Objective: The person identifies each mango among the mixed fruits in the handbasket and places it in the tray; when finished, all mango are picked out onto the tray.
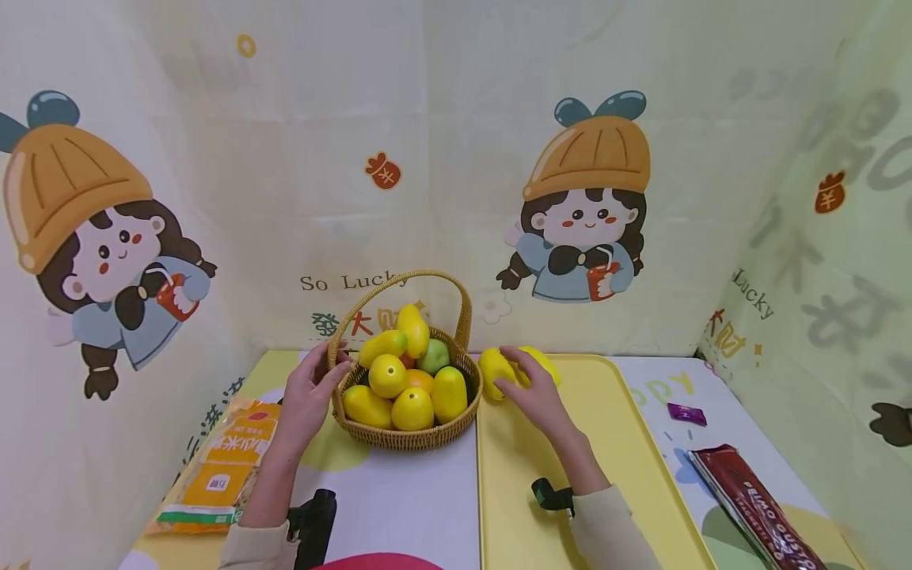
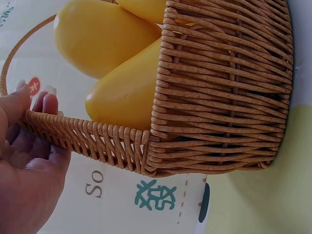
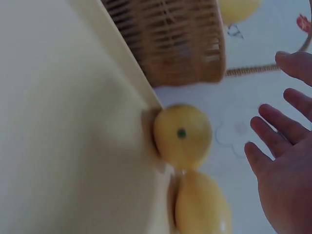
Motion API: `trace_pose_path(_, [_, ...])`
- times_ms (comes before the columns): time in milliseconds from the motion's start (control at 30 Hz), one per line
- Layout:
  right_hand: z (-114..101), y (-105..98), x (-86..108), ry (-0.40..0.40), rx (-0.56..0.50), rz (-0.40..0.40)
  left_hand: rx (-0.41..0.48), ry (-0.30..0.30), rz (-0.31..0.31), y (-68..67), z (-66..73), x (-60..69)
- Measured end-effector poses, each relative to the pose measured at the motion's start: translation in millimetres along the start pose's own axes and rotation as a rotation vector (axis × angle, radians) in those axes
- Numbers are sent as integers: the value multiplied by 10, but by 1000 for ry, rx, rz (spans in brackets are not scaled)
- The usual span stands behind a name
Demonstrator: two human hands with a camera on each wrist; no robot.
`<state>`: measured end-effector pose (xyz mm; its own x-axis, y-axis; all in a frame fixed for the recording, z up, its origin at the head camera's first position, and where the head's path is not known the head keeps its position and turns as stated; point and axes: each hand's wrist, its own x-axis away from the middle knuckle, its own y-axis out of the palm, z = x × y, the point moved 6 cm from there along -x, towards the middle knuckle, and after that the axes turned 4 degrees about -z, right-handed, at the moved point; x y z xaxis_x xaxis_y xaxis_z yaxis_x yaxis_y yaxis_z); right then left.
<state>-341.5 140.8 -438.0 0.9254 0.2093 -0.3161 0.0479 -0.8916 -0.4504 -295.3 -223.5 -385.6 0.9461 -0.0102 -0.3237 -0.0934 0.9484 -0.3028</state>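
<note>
A wicker basket (image 1: 406, 437) heaped with yellow fruit, a green one and an orange one stands upright left of the tray. The left hand (image 1: 308, 396) is at the left foot of its handle; in the left wrist view, that hand's (image 2: 34, 161) fingers and thumb curl round the handle (image 2: 87, 139). The right hand (image 1: 537, 396) is over two yellow fruits (image 1: 496, 374) at the tray's far end. In the right wrist view the right hand (image 3: 287, 161) has spread fingers with nothing between them, apart from the round fruit (image 3: 183, 137) and the longer one (image 3: 202, 204).
A yellow tray (image 1: 591, 475) lies right of the basket. Farther right are a small purple packet (image 1: 687, 414) and a red spaghetti pack (image 1: 755, 507). An orange food bag (image 1: 224, 467) lies at the left beside the left forearm. Printed cloth walls surround the table.
</note>
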Motion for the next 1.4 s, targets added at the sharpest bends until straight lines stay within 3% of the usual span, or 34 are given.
trace_pose_path(333, [-171, 458, 14, -41, -14, -122, -8, -7, 4, -18, -64, 3])
trace_pose_path(533, [-210, 605, 35, -48, 12, -174, -6, -2, 5, -19, -53, 10])
trace_pose_path(733, [-210, 694, 47, 0, 72, -193, -1, -2, 9, -11, -33, 13])
trace_pose_path(1033, [-227, 725, 55, 5, 125, -174, 25, 9, 3, 10, -5, 4])
trace_pose_path(1233, [-278, 719, 46, -11, 84, -132, 24, 20, 3, 12, -2, -5])
trace_pose_path(1400, [-394, 593, 54, -35, -23, -27, 20, 16, 3, 15, 8, -1])
